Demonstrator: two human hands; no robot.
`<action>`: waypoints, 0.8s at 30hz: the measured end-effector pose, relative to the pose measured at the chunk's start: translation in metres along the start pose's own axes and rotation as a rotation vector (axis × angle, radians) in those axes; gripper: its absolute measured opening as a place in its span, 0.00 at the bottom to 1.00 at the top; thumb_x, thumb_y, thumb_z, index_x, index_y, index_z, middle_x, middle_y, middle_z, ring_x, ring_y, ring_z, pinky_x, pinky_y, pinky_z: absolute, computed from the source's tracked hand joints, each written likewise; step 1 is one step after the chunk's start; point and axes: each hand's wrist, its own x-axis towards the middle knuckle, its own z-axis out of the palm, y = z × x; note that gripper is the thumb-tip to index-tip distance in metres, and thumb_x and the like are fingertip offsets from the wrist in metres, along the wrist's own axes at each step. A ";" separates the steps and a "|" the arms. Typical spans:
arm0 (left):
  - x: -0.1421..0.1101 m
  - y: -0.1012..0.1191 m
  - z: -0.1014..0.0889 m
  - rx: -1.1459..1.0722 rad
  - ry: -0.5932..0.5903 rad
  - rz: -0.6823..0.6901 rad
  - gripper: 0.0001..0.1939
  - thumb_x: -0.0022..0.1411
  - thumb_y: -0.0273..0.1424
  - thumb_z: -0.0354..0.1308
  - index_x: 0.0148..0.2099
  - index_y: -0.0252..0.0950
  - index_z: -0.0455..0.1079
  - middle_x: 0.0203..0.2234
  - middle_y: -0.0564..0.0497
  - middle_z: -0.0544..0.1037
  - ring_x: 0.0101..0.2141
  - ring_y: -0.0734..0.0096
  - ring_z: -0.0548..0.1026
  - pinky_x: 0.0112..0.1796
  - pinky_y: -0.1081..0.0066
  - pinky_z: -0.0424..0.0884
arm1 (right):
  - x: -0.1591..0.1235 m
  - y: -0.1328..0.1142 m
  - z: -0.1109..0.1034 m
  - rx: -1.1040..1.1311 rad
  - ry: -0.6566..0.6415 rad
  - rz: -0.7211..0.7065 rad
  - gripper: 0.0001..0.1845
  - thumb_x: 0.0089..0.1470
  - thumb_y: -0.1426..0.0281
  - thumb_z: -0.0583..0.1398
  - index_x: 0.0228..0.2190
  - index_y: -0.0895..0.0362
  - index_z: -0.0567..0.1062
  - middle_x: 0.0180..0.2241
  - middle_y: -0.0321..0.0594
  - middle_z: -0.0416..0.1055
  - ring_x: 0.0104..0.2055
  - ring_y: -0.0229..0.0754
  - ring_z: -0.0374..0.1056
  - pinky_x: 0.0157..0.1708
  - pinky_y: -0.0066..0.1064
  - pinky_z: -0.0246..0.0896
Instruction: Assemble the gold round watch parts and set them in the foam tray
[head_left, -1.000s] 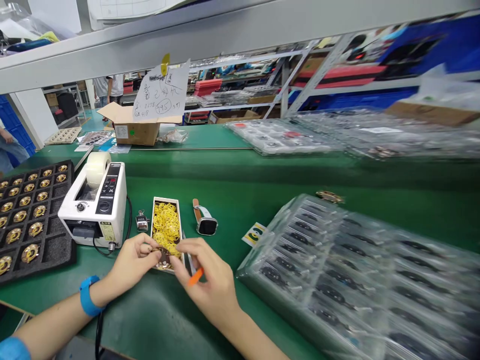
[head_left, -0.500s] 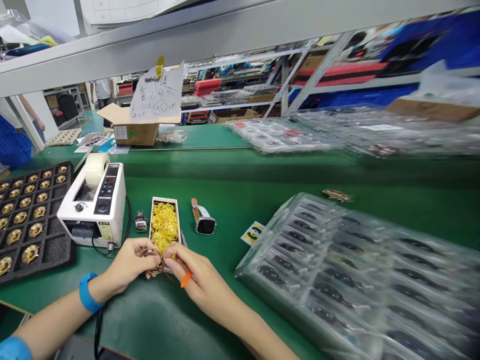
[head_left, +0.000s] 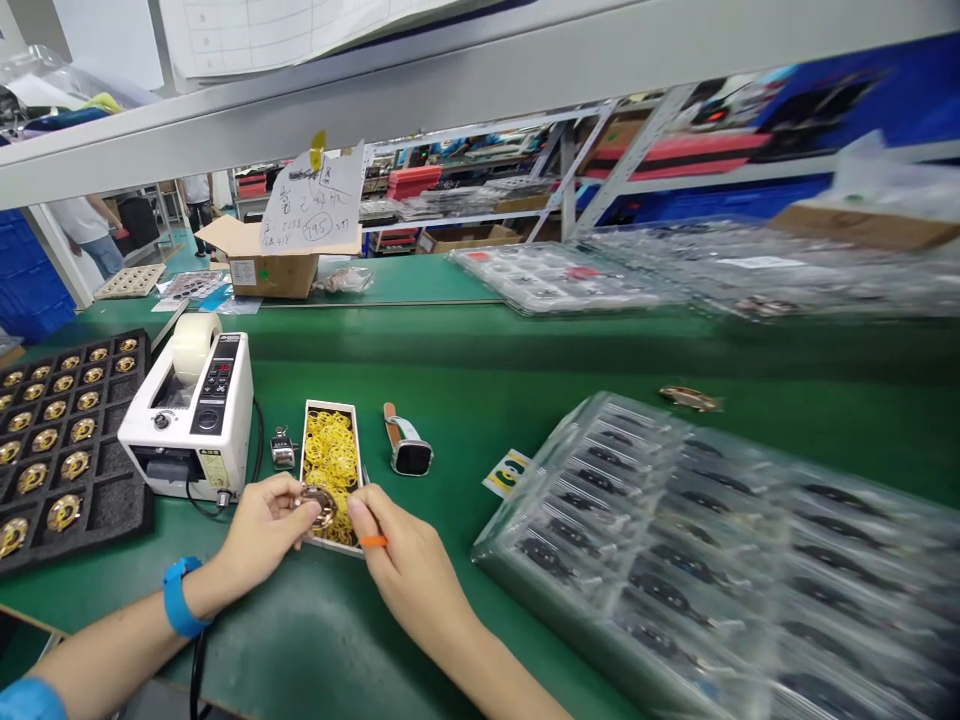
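Note:
My left hand (head_left: 262,528) pinches a small round gold watch case (head_left: 321,503) at the near end of a narrow box of yellow rubber bands (head_left: 331,450). My right hand (head_left: 409,565) is beside it with the fingers curled, an orange band on one finger (head_left: 373,541), the fingertips at the box's near right corner. I cannot make out anything between its fingers. A blue wristband (head_left: 177,597) is on my left wrist.
A white tape dispenser (head_left: 191,412) stands left of the box, with a black foam tray of gold watch cases (head_left: 52,440) further left. A tally counter (head_left: 283,446), a watch (head_left: 406,446) and stacked clear plastic trays (head_left: 697,560) lie on the green table (head_left: 465,380). A cardboard box (head_left: 270,265) sits behind.
My hands have drawn slightly apart; the right fingers have left the watch case, which stays in my left hand. The view shifted a little.

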 end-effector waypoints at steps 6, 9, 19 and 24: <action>-0.003 -0.016 -0.003 0.820 0.089 0.685 0.12 0.64 0.25 0.46 0.38 0.32 0.72 0.24 0.47 0.71 0.26 0.67 0.70 0.26 0.70 0.66 | 0.002 -0.009 0.002 0.524 -0.231 0.350 0.25 0.54 0.49 0.53 0.18 0.55 0.62 0.16 0.29 0.51 0.18 0.33 0.47 0.19 0.26 0.43; -0.007 -0.017 -0.001 1.005 0.063 0.804 0.16 0.65 0.23 0.43 0.47 0.30 0.71 0.30 0.40 0.76 0.32 0.61 0.74 0.31 0.66 0.71 | 0.003 -0.006 0.003 0.732 -0.310 0.489 0.26 0.50 0.47 0.56 0.20 0.56 0.64 0.15 0.25 0.45 0.17 0.31 0.38 0.17 0.25 0.36; -0.052 -0.013 -0.055 -0.243 0.592 -0.094 0.23 0.52 0.48 0.61 0.36 0.31 0.71 0.18 0.49 0.75 0.19 0.71 0.73 0.18 0.77 0.62 | 0.003 0.003 -0.011 -0.198 0.239 -0.380 0.12 0.60 0.65 0.54 0.26 0.55 0.68 0.22 0.35 0.69 0.18 0.33 0.62 0.15 0.22 0.51; -0.044 -0.012 -0.084 -0.499 0.680 -0.160 0.25 0.32 0.42 0.73 0.29 0.29 0.72 0.11 0.57 0.68 0.12 0.83 0.62 0.13 0.82 0.48 | 0.005 0.000 -0.011 -0.158 0.154 -0.340 0.14 0.61 0.63 0.51 0.27 0.53 0.67 0.25 0.37 0.70 0.18 0.33 0.63 0.14 0.22 0.55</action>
